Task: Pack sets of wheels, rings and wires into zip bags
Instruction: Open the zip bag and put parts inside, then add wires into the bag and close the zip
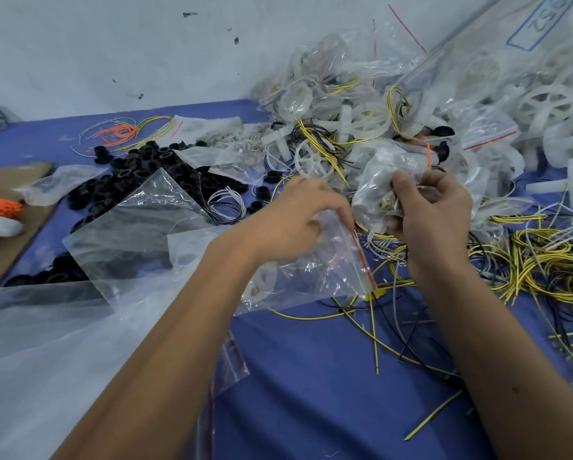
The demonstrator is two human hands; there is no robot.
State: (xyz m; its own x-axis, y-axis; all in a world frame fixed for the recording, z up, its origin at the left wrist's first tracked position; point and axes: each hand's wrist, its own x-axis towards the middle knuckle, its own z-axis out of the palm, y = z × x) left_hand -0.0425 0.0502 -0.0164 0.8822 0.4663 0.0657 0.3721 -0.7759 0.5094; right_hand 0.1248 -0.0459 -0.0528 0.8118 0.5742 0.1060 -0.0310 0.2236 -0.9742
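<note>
- Clear plastic is what we work with: our left hand (298, 214) grips a zip bag (315, 273) by its mouth, fingers curled over the red-striped edge, with the bag hanging just above the blue cloth (311, 376).
- A white wheel seems to sit inside that bag near its lower left corner; we cannot tell what else is in it.
- Our right hand (434, 207) is clenched on a second, crumpled bag (378, 180) of small pale parts, held just beside the first bag's mouth.
- Judging from this, we are taking a part from one bag to drop into the other; the set looks unfinished.
- Loose wires (544, 260), yellow and black, lie tangled under and to the right of our right hand, and single strands trail below the zip bag.
- Black rings (152, 167) are heaped to the left, well apart from both hands, partly under a bigger plastic sheet (139, 227).
- White wheels (311, 159) and filled bags pile up against the wall behind.
- Risks as we see them: the bag mouth may fold shut, since one hand alone holds it, so parts would spill onto the cloth.
- Small parts could pour out of the crumpled bag if we tip it too far.
- A stray wire might snag the bag and drag extra strands in, spoiling the count.
</note>
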